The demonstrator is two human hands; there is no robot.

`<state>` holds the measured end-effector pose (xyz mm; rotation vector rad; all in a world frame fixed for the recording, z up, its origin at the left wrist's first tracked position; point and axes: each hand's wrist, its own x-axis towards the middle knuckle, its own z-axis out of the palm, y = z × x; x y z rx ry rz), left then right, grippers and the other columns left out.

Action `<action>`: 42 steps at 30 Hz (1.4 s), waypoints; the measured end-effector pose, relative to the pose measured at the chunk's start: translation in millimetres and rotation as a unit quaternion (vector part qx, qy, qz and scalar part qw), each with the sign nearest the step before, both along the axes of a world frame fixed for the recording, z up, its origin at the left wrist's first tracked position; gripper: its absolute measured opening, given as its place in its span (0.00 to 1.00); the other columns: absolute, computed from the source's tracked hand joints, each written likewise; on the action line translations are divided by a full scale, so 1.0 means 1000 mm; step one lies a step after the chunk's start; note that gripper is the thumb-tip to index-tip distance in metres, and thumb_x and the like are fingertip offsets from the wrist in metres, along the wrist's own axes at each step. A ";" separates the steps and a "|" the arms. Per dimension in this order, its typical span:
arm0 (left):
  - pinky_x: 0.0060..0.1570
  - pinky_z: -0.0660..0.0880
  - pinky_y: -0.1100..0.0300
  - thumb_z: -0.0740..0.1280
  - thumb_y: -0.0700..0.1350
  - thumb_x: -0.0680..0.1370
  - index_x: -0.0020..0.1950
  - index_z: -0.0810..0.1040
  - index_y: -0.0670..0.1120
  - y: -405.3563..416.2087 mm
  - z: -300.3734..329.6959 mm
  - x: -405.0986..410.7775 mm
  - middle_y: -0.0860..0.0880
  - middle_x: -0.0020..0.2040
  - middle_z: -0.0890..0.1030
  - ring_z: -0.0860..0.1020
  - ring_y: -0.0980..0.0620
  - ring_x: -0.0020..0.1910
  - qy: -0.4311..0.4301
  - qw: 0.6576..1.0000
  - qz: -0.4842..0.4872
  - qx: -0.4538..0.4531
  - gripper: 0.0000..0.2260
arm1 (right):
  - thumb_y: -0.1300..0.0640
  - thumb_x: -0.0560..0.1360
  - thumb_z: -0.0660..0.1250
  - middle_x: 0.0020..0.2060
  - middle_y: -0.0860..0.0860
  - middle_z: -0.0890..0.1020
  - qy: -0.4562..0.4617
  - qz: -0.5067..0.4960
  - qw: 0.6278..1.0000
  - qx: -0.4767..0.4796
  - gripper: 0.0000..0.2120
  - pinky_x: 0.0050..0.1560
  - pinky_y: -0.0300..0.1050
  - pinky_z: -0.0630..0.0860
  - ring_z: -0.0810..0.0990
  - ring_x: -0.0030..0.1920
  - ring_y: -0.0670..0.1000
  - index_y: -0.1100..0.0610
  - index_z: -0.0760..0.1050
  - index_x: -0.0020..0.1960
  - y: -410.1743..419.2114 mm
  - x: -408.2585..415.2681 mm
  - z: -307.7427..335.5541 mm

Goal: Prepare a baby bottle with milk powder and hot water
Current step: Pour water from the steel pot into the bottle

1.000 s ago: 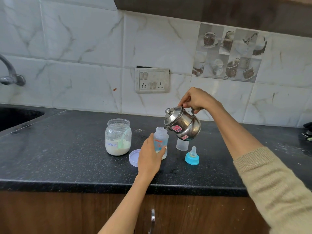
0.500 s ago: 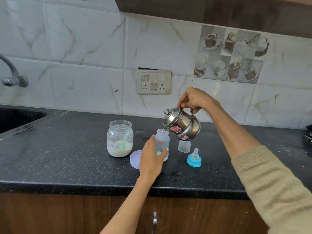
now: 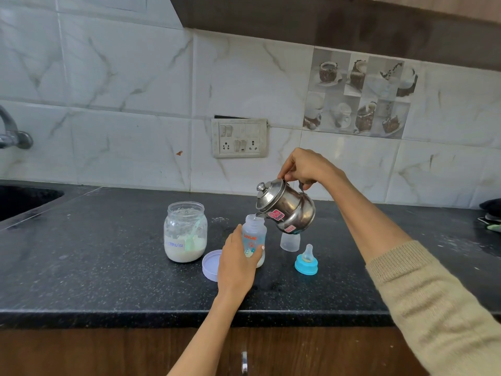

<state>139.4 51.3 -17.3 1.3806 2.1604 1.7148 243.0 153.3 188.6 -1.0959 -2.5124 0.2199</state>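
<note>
Scald and Spill Hazard During Pour

Right hand (image 3: 305, 168) clenches the handle of the tilted steel kettle (image 3: 288, 209), spout over the clear printed baby bottle (image 3: 253, 241). Left hand (image 3: 236, 263), fingers wrapped, steadies the bottle on the black surface (image 3: 108, 267), 3 o'clock of the glass formula jar (image 3: 185, 232). Excess tilt may overshoot the narrow neck, scalding fingers.
</note>
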 end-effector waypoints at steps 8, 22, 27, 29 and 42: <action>0.65 0.66 0.59 0.69 0.47 0.75 0.73 0.62 0.47 0.001 -0.001 -0.001 0.49 0.70 0.70 0.68 0.51 0.68 -0.002 1.000 0.002 -0.002 0.29 | 0.67 0.75 0.66 0.39 0.52 0.82 -0.005 0.001 1.000 0.000 0.11 0.37 0.42 0.80 0.81 0.38 0.53 0.55 0.83 0.51 -0.001 0.000 0.000; 0.65 0.66 0.59 0.69 0.47 0.75 0.73 0.62 0.47 0.000 -0.001 0.000 0.50 0.69 0.70 0.68 0.51 0.68 -0.003 1.000 0.000 -0.001 0.29 | 0.68 0.75 0.66 0.37 0.49 0.81 -0.011 0.002 1.000 0.007 0.12 0.33 0.40 0.79 0.79 0.34 0.49 0.56 0.83 0.52 -0.002 0.000 0.001; 0.65 0.67 0.57 0.69 0.47 0.75 0.73 0.63 0.46 0.000 -0.001 -0.001 0.50 0.68 0.71 0.69 0.51 0.67 -0.002 1.000 -0.006 0.010 0.28 | 0.66 0.75 0.67 0.34 0.48 0.79 -0.006 0.007 1.000 0.005 0.10 0.33 0.39 0.79 0.77 0.31 0.50 0.56 0.82 0.52 -0.004 0.000 0.002; 0.65 0.66 0.58 0.69 0.47 0.75 0.73 0.62 0.47 -0.001 -0.001 0.000 0.49 0.69 0.71 0.69 0.51 0.67 -0.003 1.000 -0.006 0.010 0.28 | 0.66 0.75 0.67 0.37 0.50 0.81 -0.010 0.007 1.000 0.010 0.10 0.32 0.39 0.78 0.77 0.31 0.49 0.56 0.82 0.53 -0.005 0.000 0.002; 0.64 0.64 0.60 0.68 0.47 0.76 0.73 0.61 0.47 -0.001 -0.001 0.000 0.50 0.70 0.69 0.68 0.52 0.69 -0.002 1.000 -0.002 0.002 0.28 | 0.67 0.75 0.67 0.42 0.53 0.82 -0.022 0.002 1.000 0.019 0.11 0.34 0.40 0.79 0.79 0.35 0.51 0.56 0.82 0.53 -0.008 -0.002 0.003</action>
